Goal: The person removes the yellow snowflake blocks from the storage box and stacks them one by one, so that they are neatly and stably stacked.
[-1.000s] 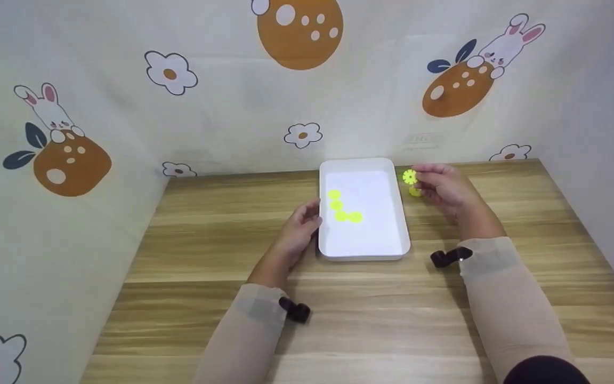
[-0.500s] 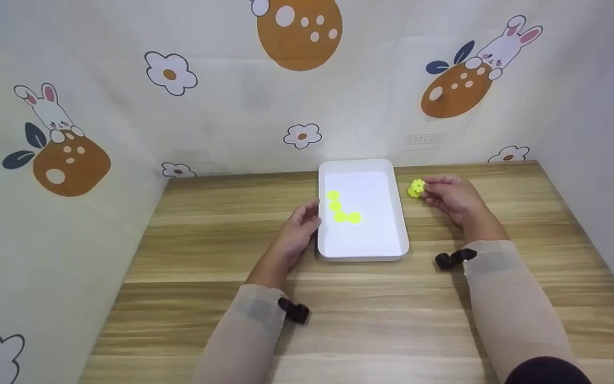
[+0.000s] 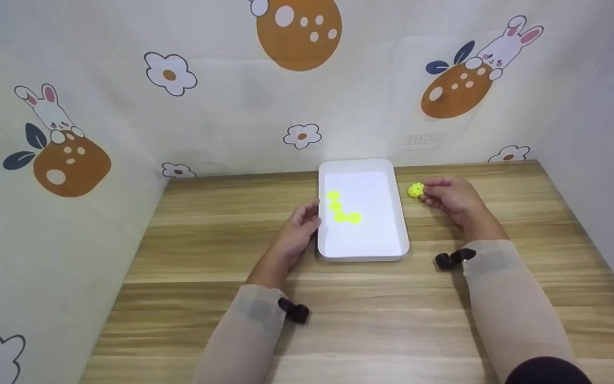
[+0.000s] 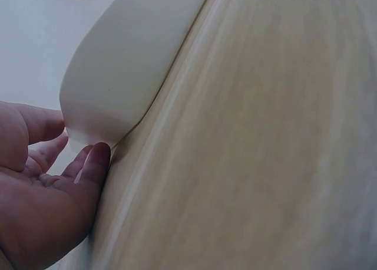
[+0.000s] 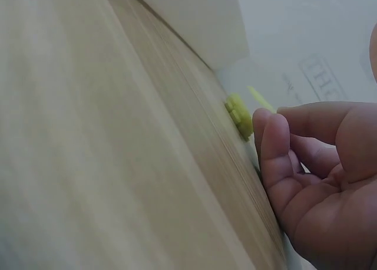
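Observation:
My right hand [image 3: 455, 201] pinches a thin yellow notched disc [image 5: 259, 97] by its edge, between thumb and fingers. Just beside and below that disc, a small pile of yellow discs [image 5: 237, 114] lies on the table to the right of the white tray [image 3: 364, 258]. Whether the held disc touches the pile, I cannot tell. My left hand [image 3: 297, 233] rests its fingertips against the tray's left wall, its fingers loosely bent. Inside the tray, several yellow discs [image 3: 340, 216] form a bent, L-like row.
The wooden table [image 3: 371, 320] runs up to a patterned wall covering [image 3: 232, 117] behind the tray. Wrist cameras [image 3: 448, 260] are strapped at both cuffs. A dark round shape [image 3: 547, 370] shows at the bottom right edge.
My right hand has moved slightly toward me and right, bringing the pinched disc down from above the pile to right beside it. My left hand and the tray stay where they were.

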Tool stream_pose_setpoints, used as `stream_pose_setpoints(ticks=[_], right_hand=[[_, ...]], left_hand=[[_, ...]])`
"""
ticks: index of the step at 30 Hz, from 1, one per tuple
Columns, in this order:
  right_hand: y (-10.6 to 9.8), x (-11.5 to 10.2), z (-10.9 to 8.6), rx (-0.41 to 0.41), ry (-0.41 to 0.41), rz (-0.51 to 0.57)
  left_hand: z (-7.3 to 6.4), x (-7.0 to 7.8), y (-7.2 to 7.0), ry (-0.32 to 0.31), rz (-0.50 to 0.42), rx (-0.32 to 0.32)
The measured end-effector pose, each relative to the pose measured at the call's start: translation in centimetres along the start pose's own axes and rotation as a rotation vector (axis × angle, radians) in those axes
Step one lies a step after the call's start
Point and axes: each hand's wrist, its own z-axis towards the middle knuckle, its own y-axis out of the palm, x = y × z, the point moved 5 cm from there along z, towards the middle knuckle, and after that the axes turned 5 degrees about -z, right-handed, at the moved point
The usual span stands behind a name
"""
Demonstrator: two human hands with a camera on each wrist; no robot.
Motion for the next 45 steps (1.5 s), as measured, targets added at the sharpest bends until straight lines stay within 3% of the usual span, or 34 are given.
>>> stream_pose_setpoints(ticks=[21, 28, 36, 45], right_hand=[[-0.2, 0.1, 0.0, 0.014, 0.004, 0.062], [0.1, -0.8, -0.5, 0.008, -0.020, 0.084], [2.2, -3.4, -2.0, -0.050, -0.058, 0.165], [6.2, -6.6, -4.3, -0.135, -0.196, 0.088]], left_hand=[[0.2, 0.0, -0.1, -0.025, -0.003, 0.010], [0.2, -0.1, -0.1, -0.018, 0.000, 0.008], [0.3, -0.1, -0.1, -0.008, -0.011, 0.004], [0.1, -0.1, 0.0, -0.006, 0.003, 0.002]])
